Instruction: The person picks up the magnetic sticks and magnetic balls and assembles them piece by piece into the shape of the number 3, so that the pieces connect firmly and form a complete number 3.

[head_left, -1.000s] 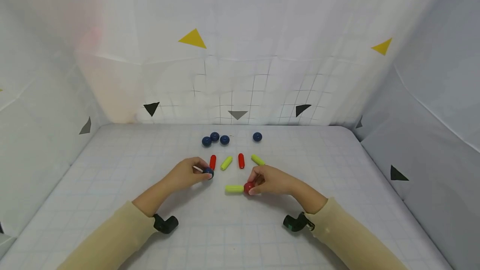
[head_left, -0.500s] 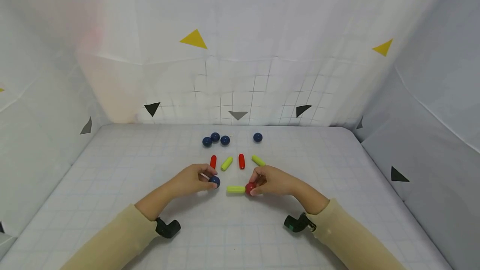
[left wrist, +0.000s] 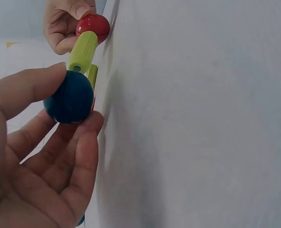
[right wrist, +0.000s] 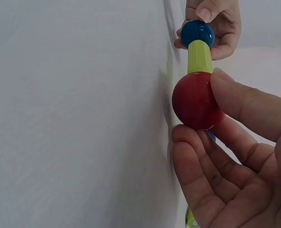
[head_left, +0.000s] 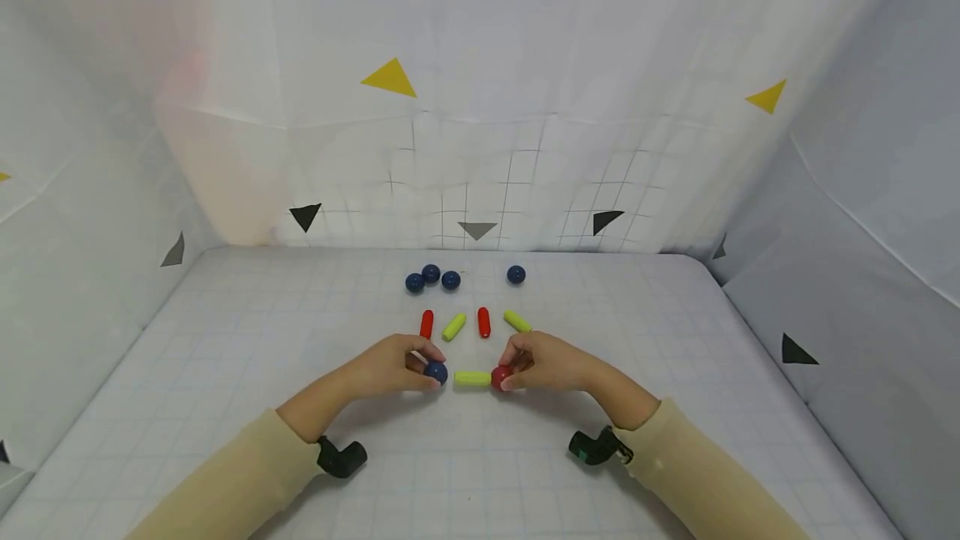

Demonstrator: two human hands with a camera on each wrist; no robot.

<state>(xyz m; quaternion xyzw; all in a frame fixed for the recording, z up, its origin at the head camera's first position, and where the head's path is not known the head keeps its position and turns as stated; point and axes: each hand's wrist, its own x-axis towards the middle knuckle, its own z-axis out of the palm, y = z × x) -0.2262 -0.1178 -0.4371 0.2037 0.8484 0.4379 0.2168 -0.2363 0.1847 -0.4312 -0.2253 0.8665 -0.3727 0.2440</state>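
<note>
My left hand pinches a dark blue ball between thumb and fingers. Across from it, my right hand holds a red ball the same way. A yellow-green rod sticks out from the red ball toward the blue one, its end touching the red ball. In the head view a small gap separates the rod's free end from the blue ball. The left wrist view shows a small hole in that rod end, close to the blue ball.
Behind the hands lie two red rods and two yellow-green rods on the white gridded table. Farther back sit several blue balls, with one apart on the right. White sheets with coloured triangles enclose the sides and back.
My left hand has brought the blue ball right and nearer to me, from beside the left red rod to the rod's free end. The right hand has barely moved.
</note>
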